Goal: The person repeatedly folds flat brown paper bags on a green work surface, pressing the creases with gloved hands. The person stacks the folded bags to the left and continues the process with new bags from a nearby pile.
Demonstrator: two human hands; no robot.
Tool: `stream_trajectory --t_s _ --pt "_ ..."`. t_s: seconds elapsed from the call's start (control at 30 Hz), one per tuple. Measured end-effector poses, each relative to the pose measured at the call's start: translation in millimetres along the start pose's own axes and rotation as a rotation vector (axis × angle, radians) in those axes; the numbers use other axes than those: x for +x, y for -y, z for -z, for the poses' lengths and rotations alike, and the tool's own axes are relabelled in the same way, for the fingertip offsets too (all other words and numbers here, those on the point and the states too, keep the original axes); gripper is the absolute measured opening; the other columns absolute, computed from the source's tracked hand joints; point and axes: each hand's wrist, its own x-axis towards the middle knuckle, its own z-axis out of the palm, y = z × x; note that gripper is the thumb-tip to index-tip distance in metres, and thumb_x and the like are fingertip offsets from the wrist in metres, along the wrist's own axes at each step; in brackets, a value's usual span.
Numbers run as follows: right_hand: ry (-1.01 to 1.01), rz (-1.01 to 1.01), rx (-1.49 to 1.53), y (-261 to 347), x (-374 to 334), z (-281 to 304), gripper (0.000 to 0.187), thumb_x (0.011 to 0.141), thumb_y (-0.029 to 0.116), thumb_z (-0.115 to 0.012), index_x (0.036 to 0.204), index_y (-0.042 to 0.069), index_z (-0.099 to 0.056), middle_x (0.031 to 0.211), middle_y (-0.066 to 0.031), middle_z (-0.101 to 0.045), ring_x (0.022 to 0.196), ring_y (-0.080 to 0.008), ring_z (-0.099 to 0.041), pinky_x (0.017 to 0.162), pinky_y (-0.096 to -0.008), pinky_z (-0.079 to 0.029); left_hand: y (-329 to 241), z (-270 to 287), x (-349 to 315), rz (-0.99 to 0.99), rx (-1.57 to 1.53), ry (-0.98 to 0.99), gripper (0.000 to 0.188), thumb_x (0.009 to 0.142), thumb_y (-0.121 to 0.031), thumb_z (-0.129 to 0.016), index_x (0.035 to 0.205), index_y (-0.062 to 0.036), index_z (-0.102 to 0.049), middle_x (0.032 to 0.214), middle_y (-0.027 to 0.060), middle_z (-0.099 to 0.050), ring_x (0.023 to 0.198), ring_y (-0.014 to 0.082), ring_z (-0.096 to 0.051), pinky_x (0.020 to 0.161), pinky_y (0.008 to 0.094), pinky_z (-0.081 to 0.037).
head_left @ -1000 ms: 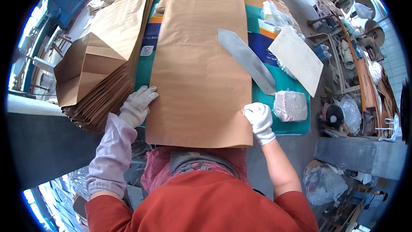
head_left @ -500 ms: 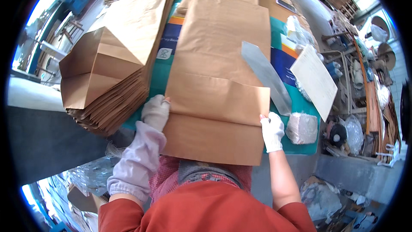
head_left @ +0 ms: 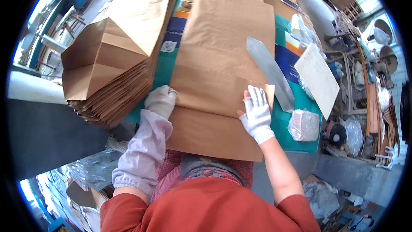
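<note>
A large brown paper bag lies lengthwise in front of me, with a fold across its near part and its near end hanging over my lap. My left hand, in a white glove, is closed on the bag's left edge by the fold. My right hand, also gloved but with some bare fingertips, lies flat on the bag's right side, fingers stretched out along the fold. A flat grey metal strip with a slanted end rests partly on the bag, just beyond the right hand.
To the left sits a thick stack of brown paper bags, the top one with its end opened out. On the right are a pale board, a plastic-wrapped block and crumpled clear plastic. A phone lies farther back.
My right hand has let go of the bag's right edge and moved inward, now flat on the paper. The left hand stays on the left edge. The whole view has shifted slightly.
</note>
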Motion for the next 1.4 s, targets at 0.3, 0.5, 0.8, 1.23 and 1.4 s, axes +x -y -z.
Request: stream_trajectory --t_s 0.3,0.5,0.8,1.23,1.4 --pt "0.056 0.130 0.145 36 74 3 0.076 0.072 0.047 -0.083 0.130 0.004 -0.061 0.135 -0.0163 -0.057 0.125 -0.0366 -0.054 0.114 -0.0482 -0.040 -82 12 12 -1.140 0.094 -0.094 0.086 0.064 -0.044 -0.085 0.138 -0.0106 -0.053 0.145 0.0153 -0.048 0.139 0.0383 -0.044 0.122 0.0587 -0.027" --pt "0.094 0.100 0.079 19 48 7 0.074 0.078 0.047 -0.077 0.133 0.000 -0.060 0.146 -0.0212 -0.053 0.141 -0.0415 -0.043 0.124 -0.0546 -0.028 -56 3 -5 -0.816 0.099 0.028 0.099 0.063 -0.040 -0.090 0.147 -0.0083 -0.049 0.157 0.0183 -0.041 0.148 0.0436 -0.033 0.123 0.0554 -0.027" --pt "-0.211 -0.045 0.208 -55 -24 -6 0.069 0.081 0.035 -0.078 0.138 0.000 -0.058 0.153 -0.0184 -0.047 0.145 -0.0447 -0.038 0.124 -0.0606 -0.026 -45 17 4 -0.753 0.265 -0.123 0.092 0.072 -0.040 -0.086 0.142 0.0037 -0.048 0.150 0.0212 -0.049 0.144 0.0444 -0.038 0.121 0.0526 -0.033" --pt "-0.270 0.058 0.125 25 -33 71 0.056 0.069 0.023 -0.081 0.118 -0.001 -0.067 0.145 -0.0186 -0.053 0.139 -0.0414 -0.045 0.118 -0.0658 -0.033 -83 102 -43 -0.881 0.003 -0.102 0.067 0.077 -0.019 -0.082 0.137 -0.0031 -0.058 0.144 0.0152 -0.060 0.140 0.0392 -0.050 0.112 0.0490 -0.044" --pt "-0.311 0.079 0.170 62 37 95 0.080 0.063 0.025 -0.087 0.134 -0.001 -0.059 0.155 -0.0205 -0.045 0.145 -0.0408 -0.040 0.123 -0.0622 -0.028 -76 112 -59 -0.866 -0.009 -0.093 0.069 0.076 -0.018 -0.082 0.138 -0.0036 -0.057 0.146 0.0148 -0.059 0.142 0.0402 -0.048 0.113 0.0491 -0.043"
